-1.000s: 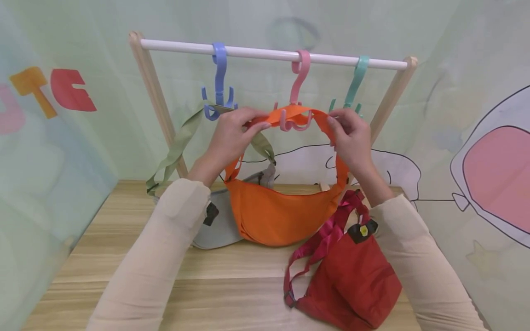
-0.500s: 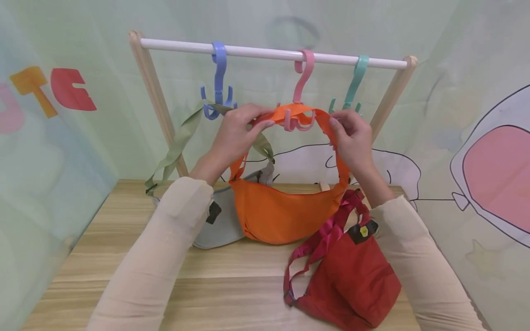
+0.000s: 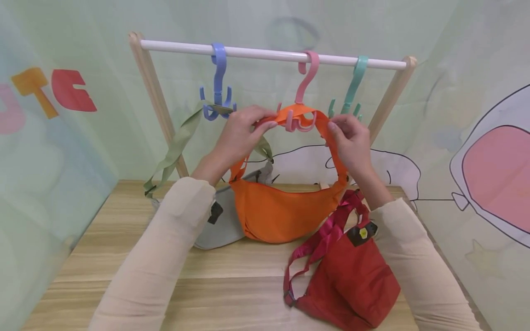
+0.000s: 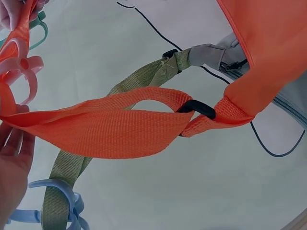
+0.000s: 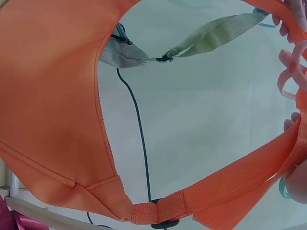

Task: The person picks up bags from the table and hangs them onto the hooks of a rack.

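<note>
An orange sling bag (image 3: 285, 214) hangs in front of the rack, its strap (image 4: 110, 129) lying over the prongs of a pink hook (image 3: 305, 87). My left hand (image 3: 244, 131) pinches the strap just left of the hook, thumb below and fingers above. On the other side my right hand (image 3: 352, 138) pinches the strap between thumb and fingers. In the left wrist view, the left fingers (image 4: 24, 143) show at the strap by the pink prongs. At the right wrist view's right edge, only part of the right hand shows.
A grey bag (image 3: 219, 230) with a green strap (image 3: 180, 142) hangs from a blue hook (image 3: 219, 78) on the left, partly behind the orange bag. A teal hook (image 3: 355, 85) is at right on the white rail (image 3: 265, 54). A red bag (image 3: 356, 280) lies on the wooden table (image 3: 232, 294).
The pink hook has slid to the right along the rail, nearer the teal hook. My left hand and the strap have moved right with it; the right hand has barely moved.
</note>
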### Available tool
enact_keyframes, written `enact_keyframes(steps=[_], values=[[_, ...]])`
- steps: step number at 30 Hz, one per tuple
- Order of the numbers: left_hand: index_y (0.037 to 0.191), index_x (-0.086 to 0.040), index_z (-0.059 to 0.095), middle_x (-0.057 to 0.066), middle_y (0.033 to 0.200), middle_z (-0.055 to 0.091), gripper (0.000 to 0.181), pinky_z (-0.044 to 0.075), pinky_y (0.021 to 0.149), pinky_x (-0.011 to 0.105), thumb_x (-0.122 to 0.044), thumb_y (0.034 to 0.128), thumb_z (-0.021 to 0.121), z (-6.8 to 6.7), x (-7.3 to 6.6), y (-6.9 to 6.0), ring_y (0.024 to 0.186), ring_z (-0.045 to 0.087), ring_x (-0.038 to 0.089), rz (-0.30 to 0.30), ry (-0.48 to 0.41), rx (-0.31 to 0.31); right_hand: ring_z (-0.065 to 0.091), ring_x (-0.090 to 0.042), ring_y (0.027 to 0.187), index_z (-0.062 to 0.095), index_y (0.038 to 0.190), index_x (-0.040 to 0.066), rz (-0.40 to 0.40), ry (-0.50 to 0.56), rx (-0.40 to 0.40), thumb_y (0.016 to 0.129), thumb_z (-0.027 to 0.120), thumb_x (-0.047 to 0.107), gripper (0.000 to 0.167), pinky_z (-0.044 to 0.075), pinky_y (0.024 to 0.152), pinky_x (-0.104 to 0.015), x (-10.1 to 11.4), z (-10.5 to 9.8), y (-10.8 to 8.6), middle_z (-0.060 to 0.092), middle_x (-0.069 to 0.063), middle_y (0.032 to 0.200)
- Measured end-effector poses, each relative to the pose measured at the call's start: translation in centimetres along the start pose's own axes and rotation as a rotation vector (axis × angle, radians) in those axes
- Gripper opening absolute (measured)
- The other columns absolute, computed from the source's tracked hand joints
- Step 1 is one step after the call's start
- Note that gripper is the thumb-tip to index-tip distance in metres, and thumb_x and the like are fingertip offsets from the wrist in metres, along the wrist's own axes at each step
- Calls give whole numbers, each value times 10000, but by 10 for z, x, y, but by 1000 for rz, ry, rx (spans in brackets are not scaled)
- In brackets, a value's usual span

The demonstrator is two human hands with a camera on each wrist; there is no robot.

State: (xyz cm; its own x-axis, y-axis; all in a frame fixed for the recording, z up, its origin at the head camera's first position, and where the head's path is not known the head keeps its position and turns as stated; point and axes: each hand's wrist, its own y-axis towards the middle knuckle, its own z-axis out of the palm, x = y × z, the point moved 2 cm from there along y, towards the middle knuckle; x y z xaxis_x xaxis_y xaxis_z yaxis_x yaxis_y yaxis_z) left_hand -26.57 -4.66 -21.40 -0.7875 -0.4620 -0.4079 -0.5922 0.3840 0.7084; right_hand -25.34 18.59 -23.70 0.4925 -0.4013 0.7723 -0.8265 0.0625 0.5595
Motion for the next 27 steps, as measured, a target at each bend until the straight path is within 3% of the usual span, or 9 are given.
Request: enact_keyframes(steps=[7, 16, 22, 27], values=[[1061, 35, 644, 137, 979, 639, 232, 481, 773, 295, -93, 870, 617, 2, 0, -2, 863, 576, 217, -23, -18, 17, 555, -182, 819, 587, 1069, 23, 63, 0, 0, 926, 537, 231, 257, 451, 720, -224, 2, 1, 2, 620, -91, 920], [1156, 5, 589, 119, 1093, 593, 276, 484, 796, 292, -108, 905, 569, 6, -1, -3, 933, 543, 208, -107, -45, 71, 620, -230, 720, 564, 1072, 53, 106, 77, 66, 923, 534, 253, 252, 502, 673, -238, 5, 4, 3, 597, -118, 969], [1164, 10, 581, 123, 1114, 583, 287, 491, 786, 301, -87, 894, 582, 11, 1, -4, 950, 551, 208, -101, -86, 68, 629, -237, 692, 565, 1115, 59, 127, 92, 101, 927, 527, 249, 270, 509, 652, -261, 9, 7, 3, 608, -147, 1021], [1161, 11, 584, 126, 1113, 583, 294, 488, 792, 306, -99, 889, 592, 12, 1, -4, 960, 552, 206, -96, -95, 52, 619, -230, 809, 580, 1106, 52, 131, 78, 91, 925, 529, 270, 289, 505, 713, -265, 11, 8, 4, 607, -125, 1020]])
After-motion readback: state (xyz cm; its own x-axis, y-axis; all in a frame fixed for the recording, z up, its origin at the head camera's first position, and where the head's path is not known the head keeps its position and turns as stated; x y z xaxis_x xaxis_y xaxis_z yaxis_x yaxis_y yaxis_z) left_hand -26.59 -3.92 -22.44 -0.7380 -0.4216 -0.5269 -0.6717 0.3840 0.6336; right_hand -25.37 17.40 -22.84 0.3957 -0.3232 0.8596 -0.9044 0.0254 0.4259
